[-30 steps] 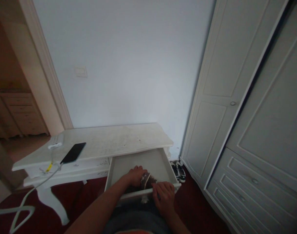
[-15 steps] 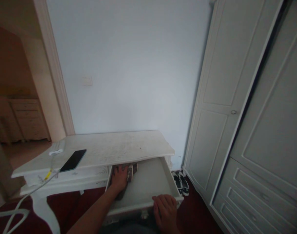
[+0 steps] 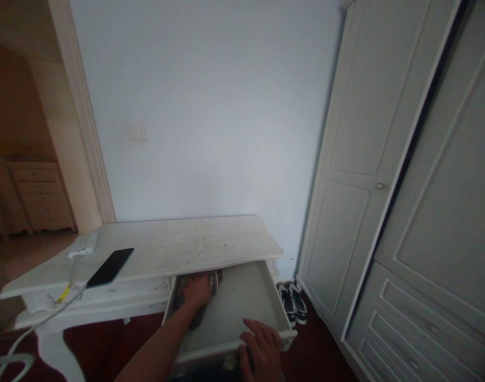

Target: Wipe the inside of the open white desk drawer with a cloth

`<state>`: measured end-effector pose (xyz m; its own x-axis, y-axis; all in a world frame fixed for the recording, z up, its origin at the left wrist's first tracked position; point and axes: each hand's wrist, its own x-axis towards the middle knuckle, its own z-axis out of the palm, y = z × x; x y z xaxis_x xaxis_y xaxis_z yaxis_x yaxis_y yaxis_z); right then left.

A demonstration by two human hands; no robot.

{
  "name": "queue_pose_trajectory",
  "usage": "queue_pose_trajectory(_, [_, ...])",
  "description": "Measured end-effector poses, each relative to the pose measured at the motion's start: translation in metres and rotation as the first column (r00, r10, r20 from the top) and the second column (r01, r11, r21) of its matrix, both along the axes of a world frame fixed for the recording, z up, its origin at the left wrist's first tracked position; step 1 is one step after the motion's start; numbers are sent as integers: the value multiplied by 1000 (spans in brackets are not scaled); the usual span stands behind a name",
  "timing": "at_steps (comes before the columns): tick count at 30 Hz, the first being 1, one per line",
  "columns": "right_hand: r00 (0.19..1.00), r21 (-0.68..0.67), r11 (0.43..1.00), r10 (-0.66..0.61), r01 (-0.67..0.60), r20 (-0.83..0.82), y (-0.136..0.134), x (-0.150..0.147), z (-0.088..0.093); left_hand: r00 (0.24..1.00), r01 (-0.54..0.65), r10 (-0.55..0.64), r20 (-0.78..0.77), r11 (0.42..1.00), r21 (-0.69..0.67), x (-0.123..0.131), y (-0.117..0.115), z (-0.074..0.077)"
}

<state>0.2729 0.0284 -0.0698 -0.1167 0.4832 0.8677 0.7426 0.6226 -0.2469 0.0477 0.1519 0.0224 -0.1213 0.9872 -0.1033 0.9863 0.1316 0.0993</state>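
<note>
A white drawer [image 3: 280, 315] stands pulled out of a low white table [image 3: 178, 246]. My left hand [image 3: 196, 291] reaches deep into the drawer's back left corner, its fingers closed on a dark bundle with pale stripes [image 3: 214, 280] that lies partly under the tabletop. My right hand [image 3: 260, 347] rests on the drawer's front edge, fingers curled over the rim.
A black phone [image 3: 109, 267] lies on the tabletop's left part, beside a white power strip [image 3: 82, 247] with a cable trailing to the floor. Dark shoes [image 3: 292, 302] sit on the red carpet between table and white wardrobe [image 3: 385, 185]. A doorway opens at left.
My left hand carried the bundle from the drawer's front to its back left corner. My right hand stayed at the drawer's front edge. The view shifted slightly.
</note>
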Motion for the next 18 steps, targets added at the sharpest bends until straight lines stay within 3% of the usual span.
queue_pose_trajectory(2, [996,81,996,-27,33,-80,8,-9,-13,998,50,-50,27,999,-6,24,2,-1])
queue_pose_trajectory(5, [989,132,989,-47,66,-143,15,-19,-24,965,255,-252,75,967,-21,67,-2,-6])
queue_pose_trajectory(9, [994,83,996,-20,29,-109,8,-14,-16,830,552,-533,163,826,-111,102,-8,-16])
queue_pose_trajectory(12, [999,0,1000,18,-18,46,-1,-2,-2,757,653,-614,226,723,-223,91,-6,-18])
queue_pose_trajectory(15, [989,-21,999,32,-29,142,-7,8,8,708,706,-635,308,622,-339,53,2,-14])
queue_pose_trajectory(18, [988,-37,999,38,-33,150,-9,10,12,697,717,-618,365,606,-345,6,4,-8])
